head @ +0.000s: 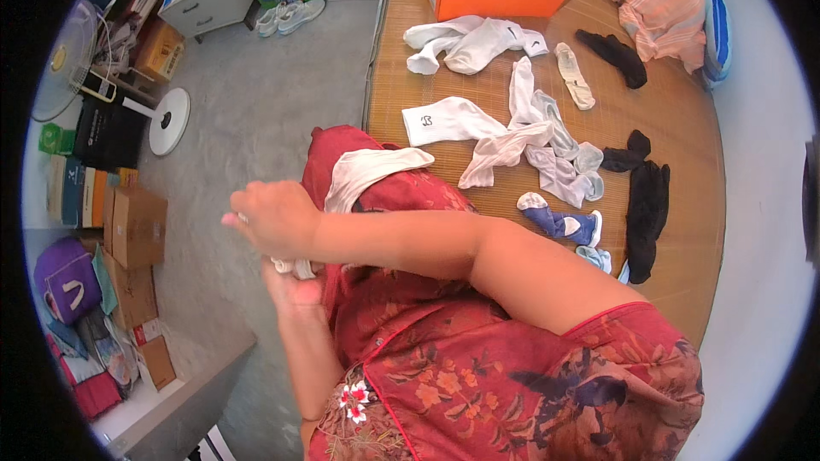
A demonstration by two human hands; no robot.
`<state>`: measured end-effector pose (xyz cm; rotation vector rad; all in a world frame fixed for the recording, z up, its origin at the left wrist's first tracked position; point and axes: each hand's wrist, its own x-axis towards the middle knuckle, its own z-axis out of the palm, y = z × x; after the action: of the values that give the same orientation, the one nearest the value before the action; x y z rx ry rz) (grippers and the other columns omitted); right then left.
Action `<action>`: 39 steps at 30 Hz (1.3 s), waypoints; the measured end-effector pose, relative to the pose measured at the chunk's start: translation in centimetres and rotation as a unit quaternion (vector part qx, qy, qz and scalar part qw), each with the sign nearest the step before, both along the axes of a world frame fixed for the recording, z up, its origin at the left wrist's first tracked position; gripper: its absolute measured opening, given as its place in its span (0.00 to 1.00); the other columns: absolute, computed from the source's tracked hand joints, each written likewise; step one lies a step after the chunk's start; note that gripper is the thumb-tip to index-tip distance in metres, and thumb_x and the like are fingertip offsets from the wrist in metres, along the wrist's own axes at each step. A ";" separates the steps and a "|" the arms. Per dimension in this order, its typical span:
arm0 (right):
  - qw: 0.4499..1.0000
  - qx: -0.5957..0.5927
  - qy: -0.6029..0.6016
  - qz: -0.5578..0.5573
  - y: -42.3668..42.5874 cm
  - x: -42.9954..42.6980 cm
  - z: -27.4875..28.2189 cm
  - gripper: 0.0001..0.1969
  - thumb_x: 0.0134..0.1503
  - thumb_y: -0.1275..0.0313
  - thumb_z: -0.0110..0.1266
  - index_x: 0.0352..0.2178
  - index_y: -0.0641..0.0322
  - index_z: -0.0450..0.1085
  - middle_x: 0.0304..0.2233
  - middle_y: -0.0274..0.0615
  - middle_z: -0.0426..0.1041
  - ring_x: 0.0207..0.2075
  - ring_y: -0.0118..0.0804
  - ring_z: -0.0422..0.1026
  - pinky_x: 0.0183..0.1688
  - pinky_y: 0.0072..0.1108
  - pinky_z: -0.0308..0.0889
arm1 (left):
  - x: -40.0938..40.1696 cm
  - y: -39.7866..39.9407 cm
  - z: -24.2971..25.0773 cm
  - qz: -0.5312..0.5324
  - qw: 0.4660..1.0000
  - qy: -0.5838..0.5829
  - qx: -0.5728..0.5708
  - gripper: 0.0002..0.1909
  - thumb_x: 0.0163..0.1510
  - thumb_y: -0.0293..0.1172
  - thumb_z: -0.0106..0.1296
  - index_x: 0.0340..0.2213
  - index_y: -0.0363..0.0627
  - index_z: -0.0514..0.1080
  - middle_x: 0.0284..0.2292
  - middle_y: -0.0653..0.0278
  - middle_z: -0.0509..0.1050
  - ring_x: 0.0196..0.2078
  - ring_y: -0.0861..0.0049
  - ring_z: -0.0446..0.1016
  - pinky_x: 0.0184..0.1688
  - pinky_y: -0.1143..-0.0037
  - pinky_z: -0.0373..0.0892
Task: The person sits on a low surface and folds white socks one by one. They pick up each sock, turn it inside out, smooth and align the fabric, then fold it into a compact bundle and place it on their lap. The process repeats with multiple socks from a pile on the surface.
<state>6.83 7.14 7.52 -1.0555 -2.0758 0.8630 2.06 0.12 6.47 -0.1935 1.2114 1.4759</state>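
My right hand [275, 218], its fingers curled, is above my left hand [295, 288]. A bunched off-white sock [301, 267] lies in my left palm, just under my right hand; my right fingertips are mostly hidden. Another off-white sock [378, 166] is draped over my red-clad leg. On the bamboo mat at the right lie a white sock with a black mark [448, 120], a pile of white socks [483, 41], pale pink socks [506, 147], a cream sock [574, 77], blue socks [564, 224] and black socks [647, 218].
An orange box [500, 3] holding rolled white socks stands at the mat's top edge, near a striped orange cloth [666, 0]. On the floor side are a fan base [170, 121], cardboard boxes [138, 227], a purple bag [67, 278] and white sneakers [291, 16].
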 end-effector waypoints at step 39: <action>0.993 0.039 0.107 -0.011 -4.4 4.6 0.6 0.13 0.50 0.61 0.55 0.26 0.59 0.66 0.22 0.46 0.70 0.23 0.46 0.73 0.22 0.33 0.66 | -3.9 1.1 -1.2 -0.128 0.971 -0.072 0.190 0.20 0.62 0.50 0.36 0.21 0.55 0.64 0.20 0.73 0.67 0.20 0.80 0.68 0.19 0.76 0.65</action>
<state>11.39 2.76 8.07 -0.9016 -1.8999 0.8396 -1.86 1.25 5.26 0.1109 0.7862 1.4091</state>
